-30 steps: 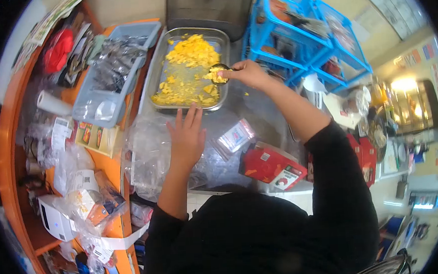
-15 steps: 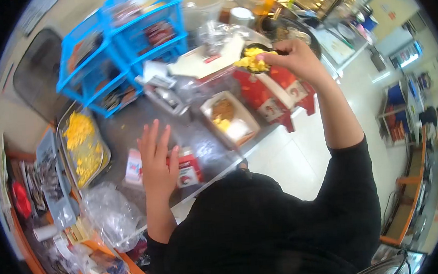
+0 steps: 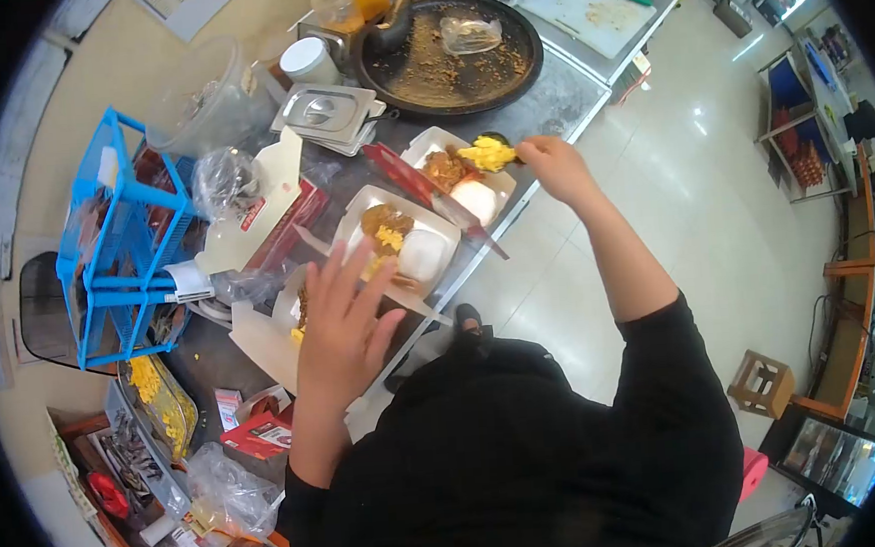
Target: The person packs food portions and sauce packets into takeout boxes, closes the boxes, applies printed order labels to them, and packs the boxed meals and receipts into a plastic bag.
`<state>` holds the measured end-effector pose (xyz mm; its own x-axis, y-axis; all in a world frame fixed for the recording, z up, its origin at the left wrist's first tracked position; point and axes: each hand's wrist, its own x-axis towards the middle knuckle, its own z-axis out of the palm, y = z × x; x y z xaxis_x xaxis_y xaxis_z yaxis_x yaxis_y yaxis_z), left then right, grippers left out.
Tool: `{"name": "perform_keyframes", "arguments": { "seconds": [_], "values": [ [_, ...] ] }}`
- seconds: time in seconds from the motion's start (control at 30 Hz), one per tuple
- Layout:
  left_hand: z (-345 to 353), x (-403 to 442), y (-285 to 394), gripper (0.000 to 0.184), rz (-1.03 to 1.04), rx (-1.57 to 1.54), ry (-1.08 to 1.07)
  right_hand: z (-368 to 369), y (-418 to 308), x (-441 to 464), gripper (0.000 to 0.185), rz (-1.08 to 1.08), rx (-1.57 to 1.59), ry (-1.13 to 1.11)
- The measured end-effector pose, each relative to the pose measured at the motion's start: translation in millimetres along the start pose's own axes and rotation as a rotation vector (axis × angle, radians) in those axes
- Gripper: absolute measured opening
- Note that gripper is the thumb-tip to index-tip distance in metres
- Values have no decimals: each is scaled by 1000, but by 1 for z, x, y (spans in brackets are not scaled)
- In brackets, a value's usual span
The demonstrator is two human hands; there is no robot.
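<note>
My right hand (image 3: pixel 559 166) grips a black serving spoon (image 3: pixel 492 137) heaped with yellow scrambled egg (image 3: pixel 486 155). The spoon is over the edge of the farthest paper meal box (image 3: pixel 500 181), which holds white rice (image 3: pixel 475 201) and a brown fried piece (image 3: pixel 441 169). A second box (image 3: pixel 450 229) nearer me contains rice, a fried piece and some egg. Fingers spread, my left hand (image 3: pixel 335 325) hovers over the nearest box (image 3: pixel 262 346) and hides part of it. Red-printed lids (image 3: pixel 407 180) stand open between the boxes.
A metal tray (image 3: pixel 186 389) with scrambled egg lies at the left beside blue plastic baskets (image 3: pixel 118 293). Farther back are a lidded steel container (image 3: pixel 322 112) and a large black round pan (image 3: pixel 451 82). The counter's edge (image 3: pixel 551 156) runs along the right.
My view has shifted along the counter, showing more boxes and the whole round pan. The egg-filled spoon is now at the farthest box; my left hand is now over the nearest box.
</note>
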<state>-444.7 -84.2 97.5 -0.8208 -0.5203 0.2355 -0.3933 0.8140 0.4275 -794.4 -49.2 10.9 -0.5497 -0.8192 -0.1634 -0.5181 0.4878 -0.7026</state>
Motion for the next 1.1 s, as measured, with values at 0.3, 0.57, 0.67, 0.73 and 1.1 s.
{"name": "perform_keyframes", "arguments": {
  "seconds": [0.3,0.57,0.67,0.73,1.1],
  "values": [
    [-19,-20,-23,50,-230,54,213,65,18,9,25,-395,-36,33],
    [-27,-46,-40,48,-343,76,341,89,35,2,27,-738,-316,142],
    [-36,-60,-45,48,-369,119,359,94,35,3,26,-678,-219,170],
    [-44,-75,-52,48,-390,155,380,97,32,5,24,-643,-158,168],
    [-89,-210,-102,47,-502,195,605,64,-177,-39,21,-227,710,-413]
  ]
}}
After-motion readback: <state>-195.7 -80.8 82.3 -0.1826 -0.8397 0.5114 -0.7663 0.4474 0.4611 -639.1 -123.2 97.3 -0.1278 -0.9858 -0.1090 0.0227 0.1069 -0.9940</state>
